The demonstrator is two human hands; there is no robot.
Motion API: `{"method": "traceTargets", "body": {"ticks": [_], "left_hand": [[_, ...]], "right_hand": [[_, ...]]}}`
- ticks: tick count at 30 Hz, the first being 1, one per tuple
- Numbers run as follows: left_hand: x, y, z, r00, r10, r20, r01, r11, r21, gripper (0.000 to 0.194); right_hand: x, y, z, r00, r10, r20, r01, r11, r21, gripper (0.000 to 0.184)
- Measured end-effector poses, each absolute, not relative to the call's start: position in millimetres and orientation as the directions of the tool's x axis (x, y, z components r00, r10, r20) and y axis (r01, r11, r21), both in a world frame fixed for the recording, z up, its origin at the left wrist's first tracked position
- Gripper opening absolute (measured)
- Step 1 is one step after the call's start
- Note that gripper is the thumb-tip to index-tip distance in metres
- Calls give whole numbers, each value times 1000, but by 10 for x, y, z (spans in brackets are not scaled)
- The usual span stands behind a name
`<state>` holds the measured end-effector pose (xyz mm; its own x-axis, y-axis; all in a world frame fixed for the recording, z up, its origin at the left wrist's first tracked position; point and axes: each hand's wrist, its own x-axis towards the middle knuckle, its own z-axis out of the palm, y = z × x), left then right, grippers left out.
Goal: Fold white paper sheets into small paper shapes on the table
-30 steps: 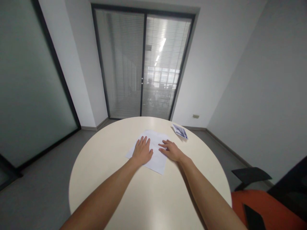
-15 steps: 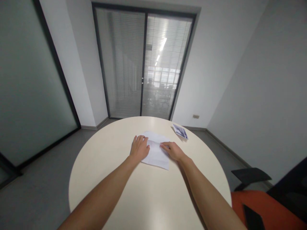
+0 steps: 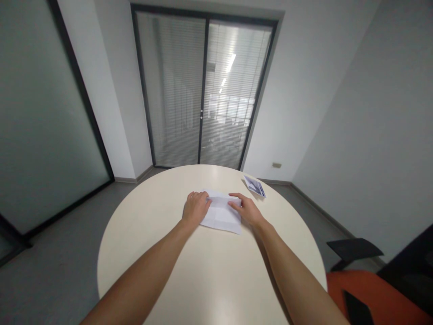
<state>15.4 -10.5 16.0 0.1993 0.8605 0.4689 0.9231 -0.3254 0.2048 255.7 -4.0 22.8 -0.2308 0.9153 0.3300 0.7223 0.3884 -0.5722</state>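
Observation:
A creased white sheet of paper lies on the round table, its far part raised along a fold. My left hand grips the sheet's left side, thumb on the near face and fingers curled over the far edge. At the right side, my right hand has the sheet's edge between thumb and fingers, with the index finger stretched along the fold. Part of the paper's far side is hidden behind the fold and the fingers.
A folded printed card stands near the far right rim of the cream round table. An orange chair with black armrests is at the right. Beyond the table is a glazed door with blinds.
The sheet's far part has come up and toward me along the fold. My right hand has shifted slightly, its fingers reaching over the paper's far edge. My left hand barely moved.

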Motion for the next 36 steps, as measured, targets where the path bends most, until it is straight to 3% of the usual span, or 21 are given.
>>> {"method": "traceTargets", "body": {"ticks": [7, 14, 19, 26, 31, 36], "left_hand": [[117, -53, 133, 124, 806, 578, 912, -322, 254, 16], [138, -73, 187, 97, 725, 682, 888, -372, 269, 13], [158, -101, 238, 93, 658, 747, 854, -438, 280, 14], [158, -90, 241, 47, 578, 815, 805, -504, 312, 23], [107, -24, 186, -31, 605, 796, 801, -461, 382, 25], [-10, 49, 124, -136, 674, 726, 792, -366, 489, 38]], "right_hand": [[2641, 74, 86, -215, 901, 377, 626, 424, -655, 57], [2659, 82, 141, -253, 866, 431, 600, 490, -632, 33], [2677, 89, 188, -216, 754, 621, 593, 607, -530, 30], [2690, 55, 256, -232, 522, 821, 604, 739, -300, 47], [2670, 25, 294, -336, 475, 814, 621, 761, -188, 45], [2603, -14, 340, -504, 511, 696, 638, 764, -99, 43]]}}
